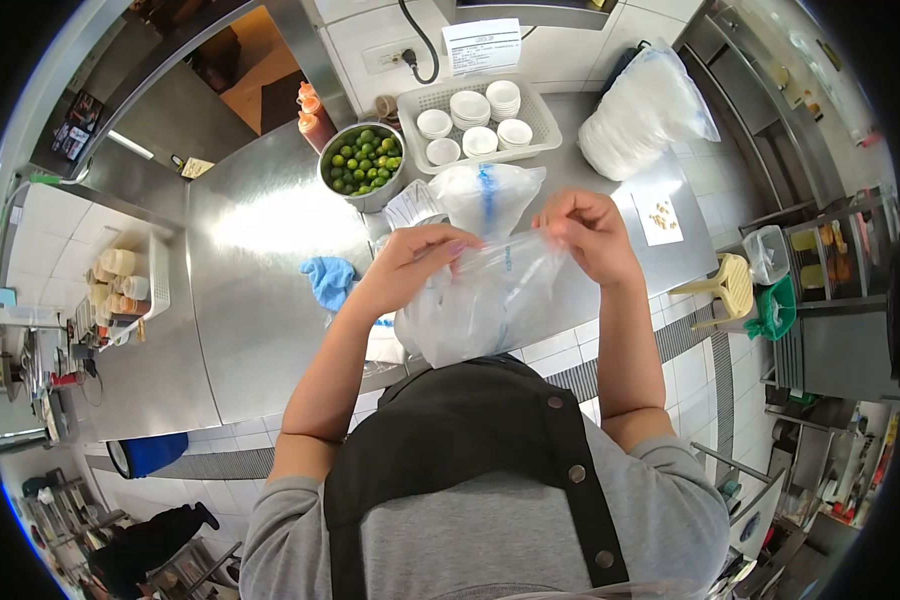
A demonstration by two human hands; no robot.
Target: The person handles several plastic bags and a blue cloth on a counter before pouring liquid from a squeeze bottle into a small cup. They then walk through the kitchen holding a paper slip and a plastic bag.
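A clear plastic bag [480, 305] with faint blue print hangs between my two hands, over the front edge of the steel counter. My left hand [415, 262] pinches the bag's upper left edge. At the upper right corner, the fingers of my right hand [588, 235] are closed on the same bag. Just behind it on the counter stands a filled white plastic bag [485, 195] with a blue stripe. A blue cloth [328, 281] lies crumpled to the left of my left hand. What is inside the held bag, if anything, cannot be made out.
A metal pot of green limes [363, 160] and a white basket [550, 128] of stacked small bowls stand at the back of the steel counter [260, 330]. Orange squeeze bottles [313, 118] are beside the pot. A large stuffed bag [635, 115] sits back right; a yellow stool [727, 288] stands right.
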